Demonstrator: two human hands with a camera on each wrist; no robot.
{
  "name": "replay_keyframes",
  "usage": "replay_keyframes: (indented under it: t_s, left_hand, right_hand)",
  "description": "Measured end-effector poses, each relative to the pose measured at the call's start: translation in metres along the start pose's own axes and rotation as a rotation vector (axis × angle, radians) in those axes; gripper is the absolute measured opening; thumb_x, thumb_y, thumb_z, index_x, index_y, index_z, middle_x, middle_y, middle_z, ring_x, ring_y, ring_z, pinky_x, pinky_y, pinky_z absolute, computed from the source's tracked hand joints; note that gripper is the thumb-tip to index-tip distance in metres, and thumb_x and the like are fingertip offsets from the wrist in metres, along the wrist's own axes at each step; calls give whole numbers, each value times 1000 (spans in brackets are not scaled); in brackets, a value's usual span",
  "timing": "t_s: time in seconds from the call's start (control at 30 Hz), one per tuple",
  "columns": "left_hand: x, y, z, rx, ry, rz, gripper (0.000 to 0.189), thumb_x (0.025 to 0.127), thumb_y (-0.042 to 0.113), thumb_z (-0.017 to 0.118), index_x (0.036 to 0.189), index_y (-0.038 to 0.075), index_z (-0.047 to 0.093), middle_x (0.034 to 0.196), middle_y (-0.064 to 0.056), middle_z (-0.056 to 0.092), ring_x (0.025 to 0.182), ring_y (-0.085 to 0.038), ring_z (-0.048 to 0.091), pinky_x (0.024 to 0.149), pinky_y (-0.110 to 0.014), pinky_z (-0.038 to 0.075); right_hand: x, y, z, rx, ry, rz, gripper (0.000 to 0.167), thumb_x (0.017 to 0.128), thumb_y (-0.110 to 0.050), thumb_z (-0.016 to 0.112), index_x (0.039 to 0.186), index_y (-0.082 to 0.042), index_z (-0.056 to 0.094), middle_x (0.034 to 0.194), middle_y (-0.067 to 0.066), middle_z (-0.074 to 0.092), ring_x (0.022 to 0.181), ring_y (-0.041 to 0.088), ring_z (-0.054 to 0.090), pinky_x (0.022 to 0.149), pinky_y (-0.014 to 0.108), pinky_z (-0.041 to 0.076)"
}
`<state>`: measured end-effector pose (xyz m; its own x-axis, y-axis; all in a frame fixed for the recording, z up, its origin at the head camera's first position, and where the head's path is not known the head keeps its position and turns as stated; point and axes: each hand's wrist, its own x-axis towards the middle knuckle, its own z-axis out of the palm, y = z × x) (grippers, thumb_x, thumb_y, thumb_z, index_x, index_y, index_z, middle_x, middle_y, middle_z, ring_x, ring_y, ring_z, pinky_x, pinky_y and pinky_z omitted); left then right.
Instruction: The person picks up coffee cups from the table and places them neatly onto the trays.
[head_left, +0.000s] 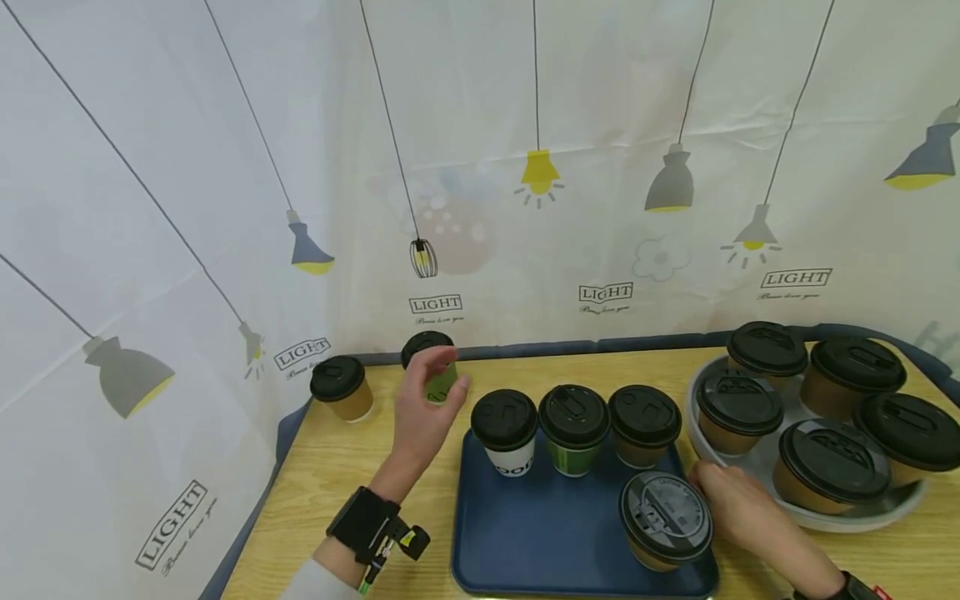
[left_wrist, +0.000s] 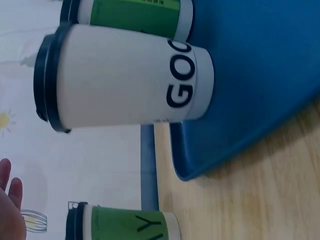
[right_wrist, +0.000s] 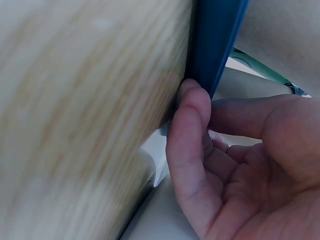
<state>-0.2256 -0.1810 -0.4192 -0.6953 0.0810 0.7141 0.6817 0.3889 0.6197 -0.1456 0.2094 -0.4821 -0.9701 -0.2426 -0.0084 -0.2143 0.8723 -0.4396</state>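
Note:
My left hand is raised over the table left of the blue tray, its fingers and thumb curved apart with nothing between them. Just beyond it stands a green paper cup with a black lid, partly hidden by the fingers; the left wrist view shows hand and cup apart. My right hand pinches the tray's right edge; the right wrist view shows thumb and fingers at the blue rim. On the tray are a white cup, a green-sleeved cup and two brown cups, all lidded.
A round pale dish at the right holds several brown lidded cups, close beside the tray. Another brown cup stands at the table's far left. A printed cloth hangs behind the wooden table.

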Motion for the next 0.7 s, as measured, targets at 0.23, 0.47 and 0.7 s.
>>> replay_keyframes:
  t_s: [0.23, 0.47, 0.7]
  left_hand:
    - [-2, -23, -2, 96, 93, -36, 45, 92, 7, 76, 132, -4, 59, 127, -18, 58, 113, -32, 59, 96, -51, 50]
    - [-6, -40, 0, 113, 175, -213, 67, 92, 21, 79, 146, -2, 44, 140, -23, 40, 124, -36, 43, 107, -53, 37]
    - [-5, -60, 2, 141, 218, -390, 83, 90, 35, 82, 153, 6, 36, 155, -15, 29, 145, -33, 30, 118, -55, 27]
  right_hand:
    - [0, 0, -1, -1, -17, 23, 31, 87, 2, 66, 70, -18, 48, 64, -5, 45, 62, 15, 42, 56, 32, 38]
    - [-1, 0, 0, -3, -1, 10, 32, 86, 2, 65, 69, -18, 47, 63, -5, 45, 61, 14, 43, 55, 32, 38]
    - [0, -2, 0, 0, 1, 12, 33, 85, 2, 66, 67, -18, 47, 62, -6, 44, 60, 14, 43, 54, 32, 37]
